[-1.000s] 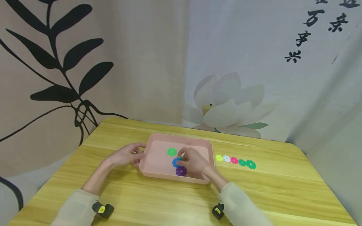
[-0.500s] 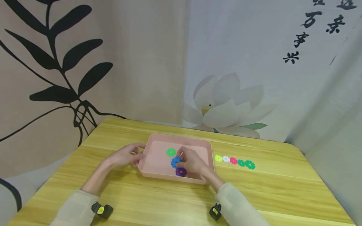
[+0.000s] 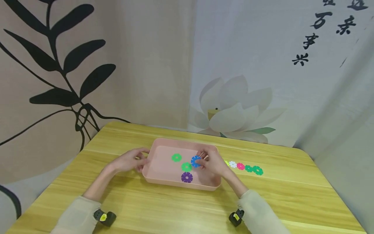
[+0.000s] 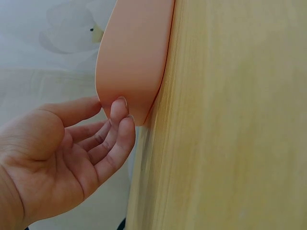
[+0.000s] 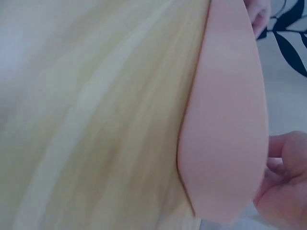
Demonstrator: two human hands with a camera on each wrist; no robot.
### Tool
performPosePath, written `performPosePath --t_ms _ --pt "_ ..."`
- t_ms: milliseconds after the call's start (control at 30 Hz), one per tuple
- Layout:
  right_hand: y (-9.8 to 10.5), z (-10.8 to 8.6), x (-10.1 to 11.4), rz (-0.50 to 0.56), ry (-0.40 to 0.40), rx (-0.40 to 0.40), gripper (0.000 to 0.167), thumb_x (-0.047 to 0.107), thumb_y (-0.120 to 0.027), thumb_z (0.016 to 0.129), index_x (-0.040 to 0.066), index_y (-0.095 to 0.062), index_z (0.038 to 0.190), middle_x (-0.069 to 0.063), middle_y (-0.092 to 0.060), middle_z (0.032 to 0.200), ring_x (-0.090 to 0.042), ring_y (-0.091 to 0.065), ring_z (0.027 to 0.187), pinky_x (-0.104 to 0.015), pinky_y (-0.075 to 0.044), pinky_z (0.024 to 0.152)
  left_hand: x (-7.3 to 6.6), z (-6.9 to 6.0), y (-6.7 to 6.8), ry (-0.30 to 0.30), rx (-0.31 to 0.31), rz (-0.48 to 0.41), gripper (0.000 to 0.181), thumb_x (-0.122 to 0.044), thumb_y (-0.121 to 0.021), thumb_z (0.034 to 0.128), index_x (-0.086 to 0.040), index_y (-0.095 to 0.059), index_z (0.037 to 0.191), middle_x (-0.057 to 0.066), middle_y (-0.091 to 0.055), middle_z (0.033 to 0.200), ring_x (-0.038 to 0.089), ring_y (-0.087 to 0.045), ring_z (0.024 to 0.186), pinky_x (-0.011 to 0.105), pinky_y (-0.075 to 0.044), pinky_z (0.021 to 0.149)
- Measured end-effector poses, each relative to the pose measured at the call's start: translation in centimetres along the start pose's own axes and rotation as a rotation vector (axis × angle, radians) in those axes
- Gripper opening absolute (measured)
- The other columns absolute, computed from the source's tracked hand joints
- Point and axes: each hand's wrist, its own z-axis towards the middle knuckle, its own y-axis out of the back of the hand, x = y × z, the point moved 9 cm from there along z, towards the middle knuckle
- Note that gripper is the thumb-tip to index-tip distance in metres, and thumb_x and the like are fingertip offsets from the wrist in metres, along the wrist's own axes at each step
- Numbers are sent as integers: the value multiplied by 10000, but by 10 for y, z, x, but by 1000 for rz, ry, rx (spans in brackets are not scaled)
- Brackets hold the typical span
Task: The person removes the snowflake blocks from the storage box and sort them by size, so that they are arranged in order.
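A pink tray [image 3: 172, 184] lies on the table. My left hand [image 3: 132, 160] holds its left end; in the left wrist view the thumb is at the rim and curled fingertips touch the outer wall [image 4: 134, 57]. Over the right part of the tray, my right hand [image 3: 212, 162] pinches a blue snowflake building disc [image 3: 195, 161] between thumb and fingers. In the right wrist view the tray's wall hides that disc and part of the hand [image 5: 285, 182]. Two light green discs [image 3: 176, 157] and a purple disc [image 3: 187, 177] lie inside the tray.
To the right of the tray, a row of discs lies on the wooden table [image 3: 292, 195]: yellow, partly behind my right hand, then white [image 3: 232, 164], pink [image 3: 241, 166] and two dark green ones [image 3: 257, 170]. A printed curtain [image 3: 152, 65] hangs behind the table.
My right hand has moved right with the blue disc, which was beside the purple one. A light green disc mostly covered before now shows. My left hand stays at the tray.
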Motion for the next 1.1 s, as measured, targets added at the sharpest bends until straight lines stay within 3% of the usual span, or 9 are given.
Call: performPosePath --t_ms 200,367,533,700,1100 --pt "37 -18 -25 16 -155 -72 184 -2 -691 941 -32 -594 1094 -110 -629 915 -267 -682 708 -374 -590 632 2 0 1 1 7 -11 514 -115 -539 1054 150 -350 1451 206 -588 1005 239 -654 785 382 -582 697" --pt "70 -35 -39 35 -173 -116 218 13 -687 949 -56 -578 1124 -142 -620 933 -290 -664 708 -412 -586 654 2 0 1 10 -1 -14 519 -108 -544 1051 151 -345 1455 204 -584 1010 242 -648 781 402 -584 702" --pt "104 -56 -55 -30 -203 -153 244 69 -689 964 -47 -576 1147 -144 -628 955 -273 -672 729 -349 -567 618 3 0 2 15 -6 -9 515 -90 -546 1048 155 -344 1453 205 -586 1000 239 -638 777 399 -583 695" --pt "132 -77 -73 -104 -226 -178 243 73 -663 982 -55 -568 1166 -159 -637 971 -272 -683 729 -363 -577 640 2 1 1 9 -2 -5 517 -89 -550 1044 163 -344 1446 210 -590 993 231 -636 769 398 -582 694" --pt "183 -127 -120 -221 -337 -213 261 43 -631 989 -113 -533 1174 -173 -640 907 -251 -664 693 -318 -569 616 2 1 0 12 -6 -6 515 -91 -555 1043 157 -350 1444 207 -595 988 226 -631 768 388 -575 689"
